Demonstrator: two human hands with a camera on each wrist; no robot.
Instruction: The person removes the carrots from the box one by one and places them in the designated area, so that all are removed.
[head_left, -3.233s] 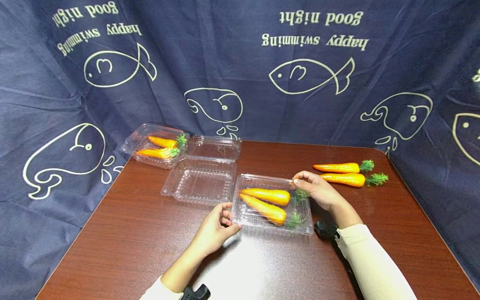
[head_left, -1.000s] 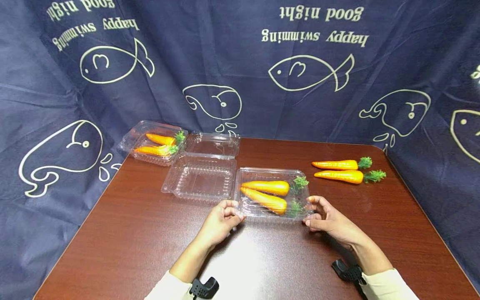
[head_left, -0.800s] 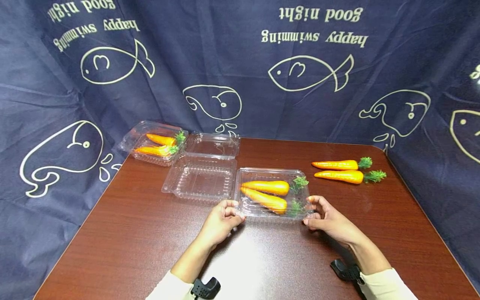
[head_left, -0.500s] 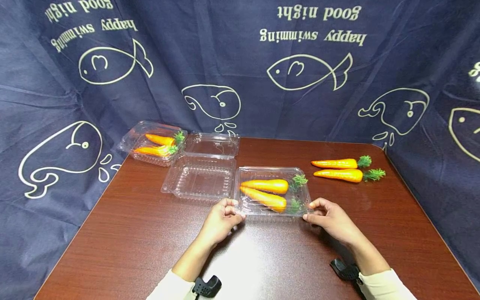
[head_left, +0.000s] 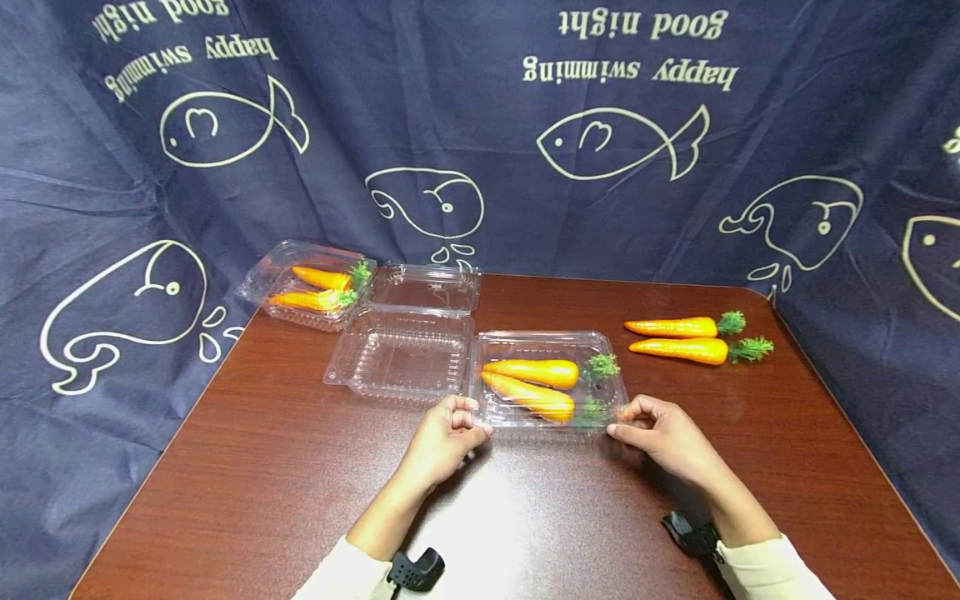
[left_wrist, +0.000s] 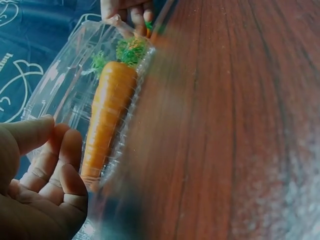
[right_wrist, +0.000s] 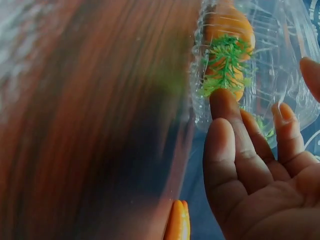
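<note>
A clear plastic clamshell container [head_left: 540,337] stands on the table in the middle of the head view, its lid down over two toy carrots [head_left: 534,372] with green tops. My left hand [head_left: 435,446] pinches its near left corner between thumb and forefinger. At the near right corner, my right hand [head_left: 667,437] holds the rim with thumb and forefinger. In the left wrist view, one carrot [left_wrist: 112,107] shows through the ribbed side wall. The right wrist view has the other fingers spread along the wall by a green carrot top [right_wrist: 227,62].
Left of it lies an unfolded clear container [head_left: 408,358] with its lid back. A further container [head_left: 262,279] with two carrots stands at the back left. Two loose carrots [head_left: 678,350] lie at the right. A blue printed cloth [head_left: 510,225] hangs behind the brown table [head_left: 300,483].
My right hand has come from the container's far right corner to its near right corner, then shifted slightly there. The left hand stays at the near left corner. The container has moved slightly away from me.
</note>
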